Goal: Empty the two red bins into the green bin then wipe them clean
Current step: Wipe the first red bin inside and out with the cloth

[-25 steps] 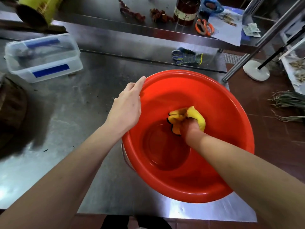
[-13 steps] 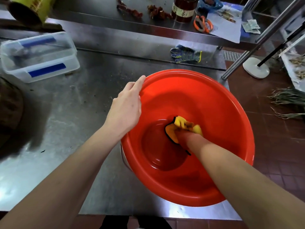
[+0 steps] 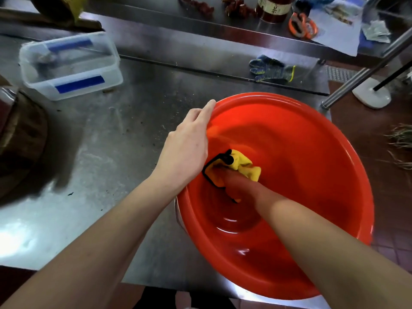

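Note:
A large round red bin sits at the front right corner of the steel table, overhanging its edge. My left hand rests on the bin's left rim with fingers straight, thumb side hidden over the rim. Inside the bin, my right hand holds a bunched yellow cloth with a black edge against the inner left wall, near the bottom. The fingers are buried in the cloth. No second red bin or green bin is in view.
A clear plastic box with blue tape stands at the back left. A blue knit glove lies behind the bin. A raised shelf at the back holds orange scissors, a dark jar and dried chillies. A dark wooden block sits at far left.
My right hand has swept the yellow cloth from the bin's middle toward its left inner wall, close under my left hand. The left hand stays on the rim.

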Demonstrator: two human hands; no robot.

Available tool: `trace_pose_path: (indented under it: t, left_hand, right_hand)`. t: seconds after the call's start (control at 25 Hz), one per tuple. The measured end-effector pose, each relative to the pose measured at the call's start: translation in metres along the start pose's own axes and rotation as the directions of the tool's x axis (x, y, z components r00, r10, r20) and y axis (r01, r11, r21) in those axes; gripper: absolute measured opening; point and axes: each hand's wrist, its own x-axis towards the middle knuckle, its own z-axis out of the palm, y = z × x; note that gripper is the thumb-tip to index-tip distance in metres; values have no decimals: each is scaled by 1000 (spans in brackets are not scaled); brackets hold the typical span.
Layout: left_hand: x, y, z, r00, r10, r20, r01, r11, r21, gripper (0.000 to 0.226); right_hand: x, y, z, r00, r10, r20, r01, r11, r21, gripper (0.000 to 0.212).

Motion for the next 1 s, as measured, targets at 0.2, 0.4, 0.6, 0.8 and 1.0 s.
trace_pose_path:
  t: [0.2,0.4,0.6,0.8,1.0]
  left_hand:
    - [3,-5,2,1000,-23,-9,22,1000,-6,64]
    - [4,-4,0,1000,-27,-15,26,999,-32,63]
    - [3,-4,1,999,-33,-8,33,999,-42,63]
    - [3,-5,0,999,-39,-5,39,998,-39,63]
    - [3,-4,-1,999,-50,-8,50,998,-40,62]
  right_hand:
    - [-10,-27,12,967,-245,67,253,945,-205,44]
    - [-33,-31,40,846,-464,264,525,812,-254,30]
    - [-29,-6,31,869,-441,224,495,768,-407,51]
    - [-22,7,16,916,-377,136,391,770,-504,83]
    - [-7,23,6,992,-124,36,122,823,-555,97]
